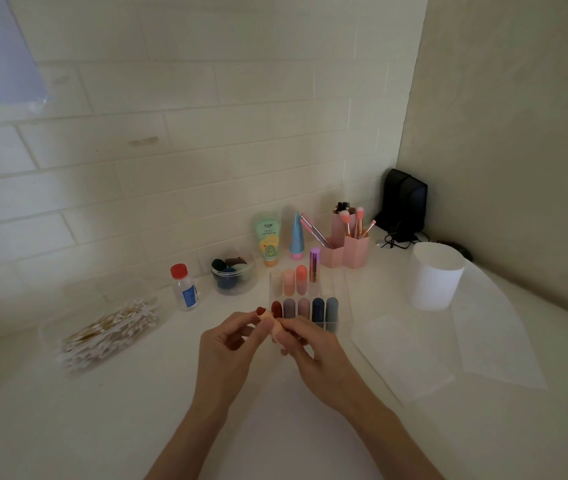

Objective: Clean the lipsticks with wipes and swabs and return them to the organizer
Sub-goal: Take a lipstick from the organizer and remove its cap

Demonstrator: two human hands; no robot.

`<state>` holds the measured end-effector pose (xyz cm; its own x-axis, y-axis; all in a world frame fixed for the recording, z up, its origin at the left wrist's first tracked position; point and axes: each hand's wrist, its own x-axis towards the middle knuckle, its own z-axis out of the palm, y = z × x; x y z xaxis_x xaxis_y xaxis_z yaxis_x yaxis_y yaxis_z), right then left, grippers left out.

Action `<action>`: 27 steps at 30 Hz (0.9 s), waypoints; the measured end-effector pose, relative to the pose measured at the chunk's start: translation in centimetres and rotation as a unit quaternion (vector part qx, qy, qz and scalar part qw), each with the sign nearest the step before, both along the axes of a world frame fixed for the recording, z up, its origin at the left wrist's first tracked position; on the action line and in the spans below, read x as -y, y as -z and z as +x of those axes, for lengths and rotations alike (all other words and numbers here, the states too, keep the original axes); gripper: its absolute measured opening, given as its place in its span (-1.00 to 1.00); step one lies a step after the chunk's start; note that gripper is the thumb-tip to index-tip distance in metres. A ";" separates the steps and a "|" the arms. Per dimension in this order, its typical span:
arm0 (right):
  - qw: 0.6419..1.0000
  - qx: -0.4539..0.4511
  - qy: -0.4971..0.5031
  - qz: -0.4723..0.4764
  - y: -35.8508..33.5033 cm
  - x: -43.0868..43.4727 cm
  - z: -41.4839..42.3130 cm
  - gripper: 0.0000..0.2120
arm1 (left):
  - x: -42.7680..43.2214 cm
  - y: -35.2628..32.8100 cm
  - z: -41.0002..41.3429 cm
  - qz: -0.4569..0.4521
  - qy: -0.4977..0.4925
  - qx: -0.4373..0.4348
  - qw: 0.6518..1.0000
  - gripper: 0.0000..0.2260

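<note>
- left hand [232, 344]: fingers pinch peach lipstick [276, 326]
- right hand [310, 351]: fingers grip same lipstick
- organizer [336, 299] just behind hands
- swabs [109, 332] left on surface [171, 393]

Front-row lipsticks [305, 308] run dark red, grey, mauve, navy, slate; back-row lipsticks [289, 282] cream, peach, orange. The held lipstick [276, 326] is peach. Pink brush holder [350, 249], red-capped bottle [185, 289] with blue label, white worktop [137, 410], cream brick-patterned wall [171, 133].
</note>
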<state>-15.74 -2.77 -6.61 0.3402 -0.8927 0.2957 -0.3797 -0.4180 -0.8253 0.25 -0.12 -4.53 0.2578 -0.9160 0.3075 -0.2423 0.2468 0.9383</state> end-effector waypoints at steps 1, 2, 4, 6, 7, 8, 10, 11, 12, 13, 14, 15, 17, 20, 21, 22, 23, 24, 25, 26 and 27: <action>1.000 0.003 0.003 0.000 -0.1 0.0 0.1 -0.67 | 0.0 -0.1 0.0 0.001 0.002 -0.008 1.000 -0.85; 1.000 0.004 0.009 0.001 -0.2 -0.1 0.1 -0.66 | 0.0 -0.1 0.1 0.004 0.003 -0.017 1.000 -0.83; 0.999 0.018 0.030 0.016 -0.4 0.0 0.2 -0.57 | 0.0 -0.2 0.1 0.008 0.001 -0.029 1.000 -0.82; 0.997 0.039 0.055 0.029 -0.4 0.2 0.3 -0.63 | 0.0 -0.3 0.0 0.004 0.001 -0.026 1.000 -0.86; 0.997 0.048 0.058 0.035 -0.3 0.3 0.3 -0.69 | 0.0 -0.3 -0.1 0.000 0.003 -0.021 1.000 -0.87; 0.996 0.054 0.052 0.040 -0.3 0.2 0.3 -0.73 | 0.0 -0.4 -0.2 -0.004 0.007 -0.016 1.000 -0.88; 0.998 0.047 0.032 0.041 -0.2 0.1 0.2 -0.73 | 0.0 -0.4 -0.3 -0.013 0.021 -0.009 1.000 -0.87; 0.998 0.037 0.023 0.040 -0.1 0.0 0.1 -0.68 | 0.1 -0.4 -0.2 -0.015 0.029 -0.008 0.999 -0.87; 0.999 0.030 0.016 0.038 -0.2 -0.1 0.0 -0.65 | 0.1 -0.4 -0.1 -0.015 0.036 -0.007 0.999 -0.86; 0.999 0.025 0.013 0.037 -0.1 -0.1 -0.1 -0.62 | 0.2 -0.4 0.0 -0.013 0.040 -0.003 0.999 -0.86; 0.999 0.023 0.012 0.040 0.1 -0.1 -0.2 -0.61 | 0.3 -0.4 0.0 -0.010 0.042 0.003 0.999 -0.86; 0.999 0.026 0.012 0.046 0.2 0.0 -0.2 -0.60 | 0.3 -0.3 0.1 -0.008 0.042 0.009 0.999 -0.86; 0.998 0.032 0.013 0.061 0.4 0.0 -0.1 -0.60 | 0.4 -0.3 0.2 -0.010 0.038 0.021 0.999 -0.88; 0.998 -0.008 0.043 0.051 0.3 0.2 0.3 -0.43 | 0.4 -0.2 0.4 -0.003 0.032 0.023 0.999 -0.85; 0.997 -0.019 0.058 0.049 0.2 0.3 0.3 -0.36 | 0.5 -0.1 0.4 -0.001 0.032 0.024 0.999 -0.84; 0.996 -0.019 0.067 0.050 0.1 0.3 0.3 -0.36 | 0.5 -0.1 0.4 -0.002 0.032 0.028 0.999 -0.84; 0.996 -0.013 0.068 0.052 0.1 0.3 0.3 -0.42 | 0.5 -0.1 0.3 -0.005 0.033 0.032 0.999 -0.83; 0.996 -0.008 0.064 0.055 0.1 0.2 0.3 -0.50 | 0.4 0.0 0.3 -0.008 0.036 0.036 0.999 -0.82; 0.997 -0.006 0.060 0.058 0.1 0.2 0.2 -0.56 | 0.5 0.0 0.2 -0.010 0.038 0.039 0.998 -0.79; 0.997 -0.007 0.056 0.060 0.1 0.1 0.2 -0.59 | 0.5 0.0 0.3 -0.009 0.039 0.044 0.998 -0.78; 0.997 -0.009 0.055 0.061 0.1 0.1 0.3 -0.61 | 0.6 0.1 0.3 -0.008 0.040 0.051 0.998 -0.78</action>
